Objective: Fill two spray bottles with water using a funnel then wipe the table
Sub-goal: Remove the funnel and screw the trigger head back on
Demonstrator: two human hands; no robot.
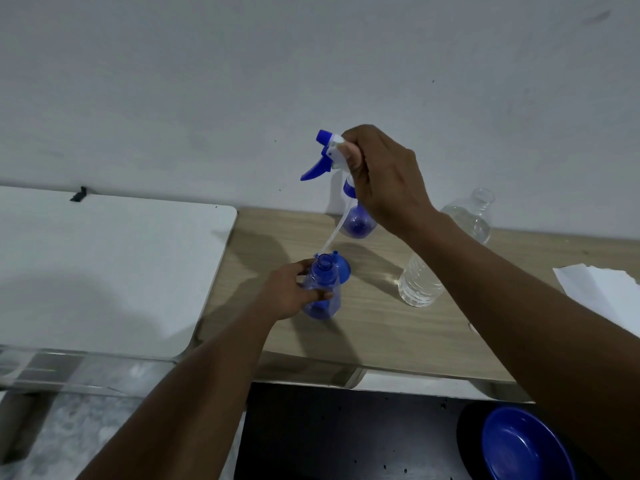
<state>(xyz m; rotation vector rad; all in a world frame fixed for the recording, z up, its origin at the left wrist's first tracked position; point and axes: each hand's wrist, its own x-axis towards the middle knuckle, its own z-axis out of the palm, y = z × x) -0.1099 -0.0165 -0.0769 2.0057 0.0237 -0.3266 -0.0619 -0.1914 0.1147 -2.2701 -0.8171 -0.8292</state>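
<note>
My left hand [289, 291] grips a blue translucent spray bottle [322, 289] standing on the wooden table [363, 327], its neck uncapped. My right hand [384, 178] holds the white and blue spray head [325, 154] lifted high above it, with the dip tube [332, 235] slanting down toward the bottle's mouth. A blue funnel [343, 268] lies just behind the held bottle. A second blue spray bottle [356, 220] stands near the wall, partly hidden by my right hand. A clear water bottle [417, 284] stands to the right, partly behind my right forearm.
Another clear bottle [476, 214] stands near the wall at the right. White paper or cloth [602, 289] lies at the table's right edge. A white table [104, 265] adjoins on the left. A blue bowl [523, 445] sits below on a dark surface.
</note>
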